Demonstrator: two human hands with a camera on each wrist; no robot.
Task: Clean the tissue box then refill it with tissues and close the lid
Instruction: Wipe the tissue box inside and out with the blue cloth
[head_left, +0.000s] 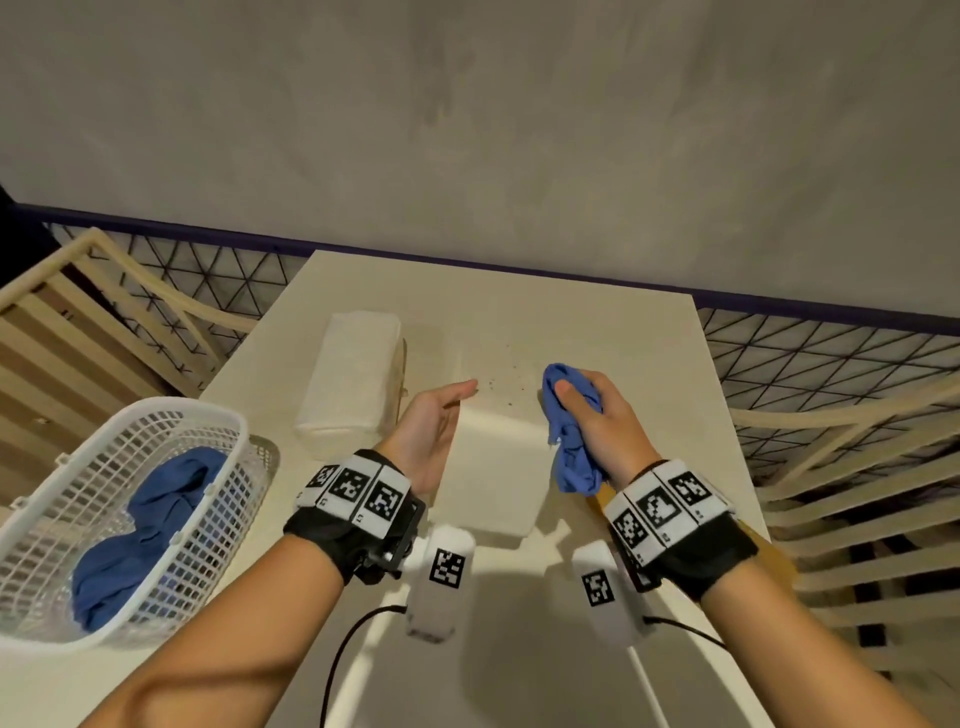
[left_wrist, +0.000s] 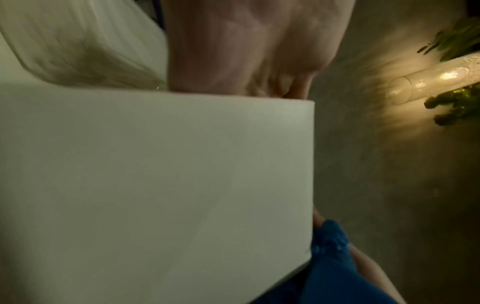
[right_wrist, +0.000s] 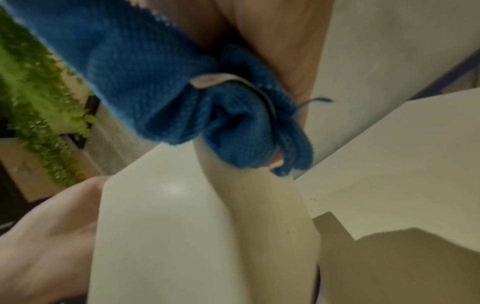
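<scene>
A white tissue box (head_left: 493, 467) (left_wrist: 155, 185) (right_wrist: 168, 236) stands at the table's middle. My left hand (head_left: 436, 431) (left_wrist: 246, 51) (right_wrist: 46, 236) holds its left side, palm against the wall, thumb lying along the top edge and fingers curled past the rim. On the box's right, my right hand (head_left: 597, 421) (right_wrist: 259, 30) grips a bunched blue cloth (head_left: 571, 457) (left_wrist: 332, 267) (right_wrist: 155, 82) that touches the box's right edge. A wrapped pack of white tissues (head_left: 353, 379) (left_wrist: 78, 41) lies left of the box. Whether the box is open at the top is unclear.
A thin wooden piece (head_left: 401, 364) stands between the tissue pack and the box. Dark crumbs (head_left: 511, 387) dot the table (head_left: 623, 338) behind the box. A white mesh basket (head_left: 228, 499) with blue cloths (head_left: 150, 545) sits front left. Wooden slats flank the table.
</scene>
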